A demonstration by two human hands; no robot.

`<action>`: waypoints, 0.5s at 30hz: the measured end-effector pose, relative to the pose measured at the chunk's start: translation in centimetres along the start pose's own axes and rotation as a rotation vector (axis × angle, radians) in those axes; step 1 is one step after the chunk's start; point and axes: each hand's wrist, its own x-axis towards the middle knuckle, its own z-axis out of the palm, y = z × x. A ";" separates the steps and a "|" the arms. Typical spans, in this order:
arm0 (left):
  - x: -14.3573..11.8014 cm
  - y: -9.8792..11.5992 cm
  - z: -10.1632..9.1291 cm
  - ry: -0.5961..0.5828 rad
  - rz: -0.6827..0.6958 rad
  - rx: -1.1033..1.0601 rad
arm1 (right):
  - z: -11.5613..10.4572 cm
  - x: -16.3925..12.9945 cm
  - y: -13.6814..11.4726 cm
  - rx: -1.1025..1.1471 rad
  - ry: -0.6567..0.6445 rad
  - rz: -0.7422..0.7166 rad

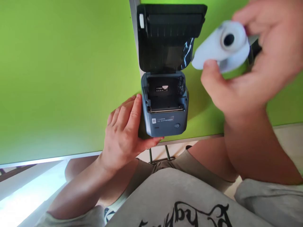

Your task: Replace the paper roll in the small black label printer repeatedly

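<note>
A small blue-grey label printer [165, 124] stands on the green table with its black lid [163, 53] swung up and back. Its dark paper bay lies exposed, with a small printed label inside. My left hand [124, 129] braces the printer's left side, the thumb reaching around the front corner. Above and to the right of the printer, my right hand [251, 69] grips a white label roll [213, 45] between thumb and fingers. The dark core hole of the roll faces me, and part of its paper hangs loose. The roll is slightly blurred and does not touch the bay.
The green table [66, 78] has a grey seam [133, 19] running behind the printer. Its pale front edge [78, 156] lies close to the printer and my lap. A dark object, mostly hidden, shows behind my right hand.
</note>
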 end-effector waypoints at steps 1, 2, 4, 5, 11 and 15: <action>0.0 0.0 0.0 0.000 0.003 0.003 | -0.3 -0.6 -0.1 -0.039 0.004 -0.097; 0.0 0.0 0.0 -0.001 0.004 0.005 | -0.4 -1.1 -0.1 -0.036 0.017 -0.118; 0.0 0.1 0.0 0.002 -0.001 0.003 | -0.2 -1.9 0.0 -0.064 0.016 -0.182; 0.1 0.1 0.0 0.007 -0.004 0.001 | 0.0 -2.1 0.2 -0.076 -0.007 -0.183; 0.1 0.2 0.1 0.023 -0.004 -0.014 | 0.4 -1.9 1.3 -0.047 -0.196 -0.148; 0.1 0.1 0.2 0.027 -0.006 -0.003 | 0.1 -1.7 1.2 0.069 -0.244 -0.128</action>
